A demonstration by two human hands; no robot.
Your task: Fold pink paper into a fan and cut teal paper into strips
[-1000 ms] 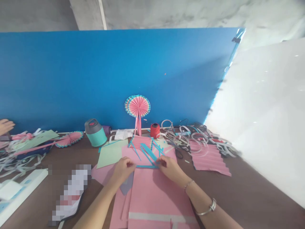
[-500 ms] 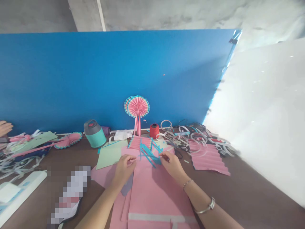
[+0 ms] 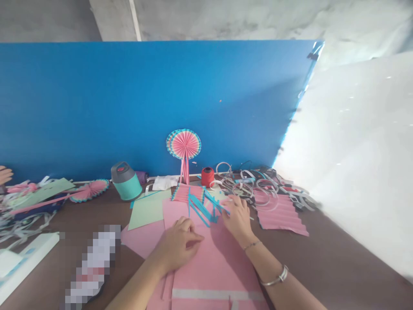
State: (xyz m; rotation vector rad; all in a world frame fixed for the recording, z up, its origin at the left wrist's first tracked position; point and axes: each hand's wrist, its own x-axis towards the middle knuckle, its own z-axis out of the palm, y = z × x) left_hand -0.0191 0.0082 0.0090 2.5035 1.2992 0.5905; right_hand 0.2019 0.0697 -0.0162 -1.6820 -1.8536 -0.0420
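My left hand (image 3: pixel 180 243) is over the pink paper sheets (image 3: pixel 222 262), thumb and forefinger brought together. Whether anything thin is between its fingertips cannot be made out. Farther right, my right hand (image 3: pixel 238 216) bends over the loose blue paper strips (image 3: pixel 200 211), its fingertips closed on the end of one strip. The other strips lie crossed on the pink paper. Just behind them is a pleated pink paper piece (image 3: pixel 185 193) with blue striped edges. A pale green sheet (image 3: pixel 146 212) lies left of the strips.
A round pink paper fan (image 3: pixel 183 144) stands against the blue partition (image 3: pixel 97 107). Nearby are a teal-and-grey kettle-shaped container (image 3: pixel 127 183), a red thread spool (image 3: pixel 208 176), tangled white strips (image 3: pixel 243 187) and corrugated pink paper (image 3: pixel 280 211). Another person's hand (image 3: pixel 4 174) shows at far left.
My left hand has come nearer and slightly right, over the pink paper. My right hand has shifted a little right and away from me, along the blue strips.
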